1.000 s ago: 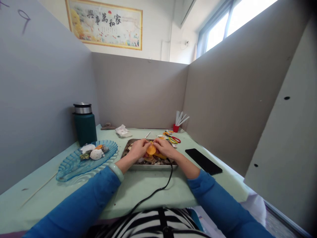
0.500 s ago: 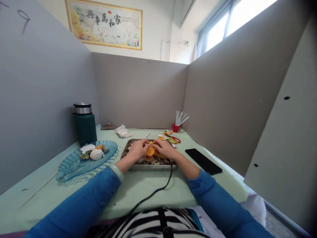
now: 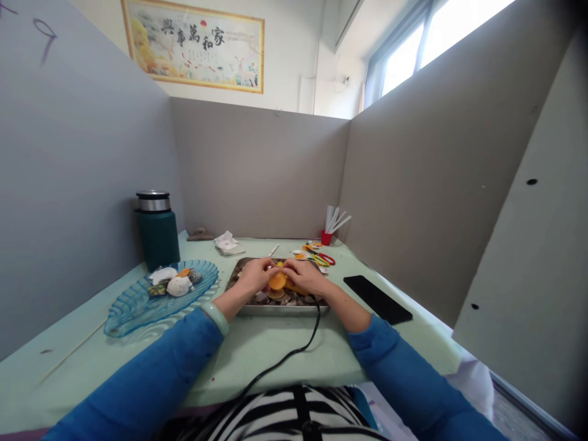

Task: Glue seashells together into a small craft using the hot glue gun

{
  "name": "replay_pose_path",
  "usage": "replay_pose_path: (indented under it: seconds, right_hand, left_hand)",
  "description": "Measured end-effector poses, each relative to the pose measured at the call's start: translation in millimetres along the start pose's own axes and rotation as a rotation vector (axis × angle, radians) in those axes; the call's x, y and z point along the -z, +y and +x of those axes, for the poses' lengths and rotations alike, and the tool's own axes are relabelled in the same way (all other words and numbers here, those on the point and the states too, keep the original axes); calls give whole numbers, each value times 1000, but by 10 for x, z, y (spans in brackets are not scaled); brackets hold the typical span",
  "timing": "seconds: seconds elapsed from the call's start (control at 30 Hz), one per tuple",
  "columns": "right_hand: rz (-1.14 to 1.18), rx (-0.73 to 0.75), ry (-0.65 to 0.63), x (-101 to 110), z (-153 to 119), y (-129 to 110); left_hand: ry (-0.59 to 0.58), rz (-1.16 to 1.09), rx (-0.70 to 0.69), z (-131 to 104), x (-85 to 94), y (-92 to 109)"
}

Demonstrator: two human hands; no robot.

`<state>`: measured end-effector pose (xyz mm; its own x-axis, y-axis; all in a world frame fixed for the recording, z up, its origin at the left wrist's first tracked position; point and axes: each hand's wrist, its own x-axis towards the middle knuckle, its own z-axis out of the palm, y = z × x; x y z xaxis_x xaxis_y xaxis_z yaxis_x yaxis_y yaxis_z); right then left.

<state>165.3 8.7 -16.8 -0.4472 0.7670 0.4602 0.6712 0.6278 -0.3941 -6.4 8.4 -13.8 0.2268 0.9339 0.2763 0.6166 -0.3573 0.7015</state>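
Over a metal tray (image 3: pixel 280 312) of shells, my left hand (image 3: pixel 255 278) and my right hand (image 3: pixel 307 277) meet with their fingertips pinched around an orange shell-like piece (image 3: pixel 277 281). Something small and yellow shows between the fingertips at its top. Under my right hand lies a yellow-orange tool (image 3: pixel 296 289), partly covered, and a black cord (image 3: pixel 294 352) runs from it toward my body. Whether my right palm touches the tool is hidden.
A blue glass plate (image 3: pixel 133 312) with shells lies left, before a green bottle (image 3: pixel 158 239). Right is a black phone-like slab (image 3: pixel 377 299). Behind the tray are scissors (image 3: pixel 325 259), a red cup (image 3: pixel 326 237) of white sticks, and crumpled tissue (image 3: pixel 228 242). Grey partitions surround the table.
The orange piece has tilted slightly and shifted a little to the left between my fingertips. Both hands stay in nearly the same place.
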Motion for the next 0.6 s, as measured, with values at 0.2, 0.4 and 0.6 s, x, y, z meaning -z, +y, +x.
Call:
replay_pose_path:
  seconds: [0.2,0.4,0.6]
  right_hand:
    - [-5,10,2,-14,8,24]
    - [-12,8,29,-41,24,76]
    - [14,-6,57,-50,23,97]
  left_hand:
    - [-40,-70,13,37,-21,-63]
    - [-30,-3,-24,6,-10,10]
    - [-112,-416,135,-19,-21,50]
